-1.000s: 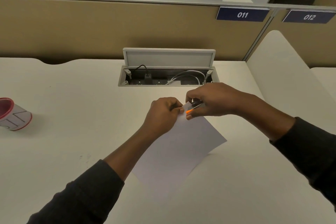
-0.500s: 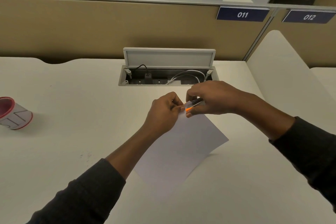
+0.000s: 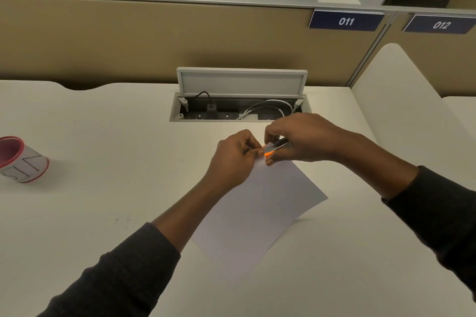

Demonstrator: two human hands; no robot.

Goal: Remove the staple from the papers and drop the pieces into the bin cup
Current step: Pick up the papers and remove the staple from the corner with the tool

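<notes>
The left hand [image 3: 235, 156] pinches the far corner of the papers [image 3: 260, 203], its fingers [image 3: 253, 153] clenched on the sheet edge, while the right hand [image 3: 301, 137] grips a small flat tool [image 3: 275, 146] with an orange tip, its fingers wrapped around the tool's body. The orange tip sits right at the corner where the two hands meet, which is likely where the staple is. The rest of the papers slope down toward the person, the near part resting on the table [image 3: 108, 162] and one side edge lifted enough to cast a shadow.

To do this step well, the left hand should hold the corner firm and flat, close to the staple, so the sheets do not buckle or tear. The tool's tip should slide under the staple's crown, low and level with the paper, then lever up gently rather than yank. Once loose, the staple should be pinched at once, since it is tiny and easy to lose on a pale table. The cup [image 3: 22, 159] with the red rim stands well apart at the far left of the table, so the piece will need a secure carry across.

The staple itself cannot be made out; the fingers cover that corner. Whether the tip is already under it cannot be told. The cup is cut off by the left frame edge, and its inside is barely visible.
</notes>
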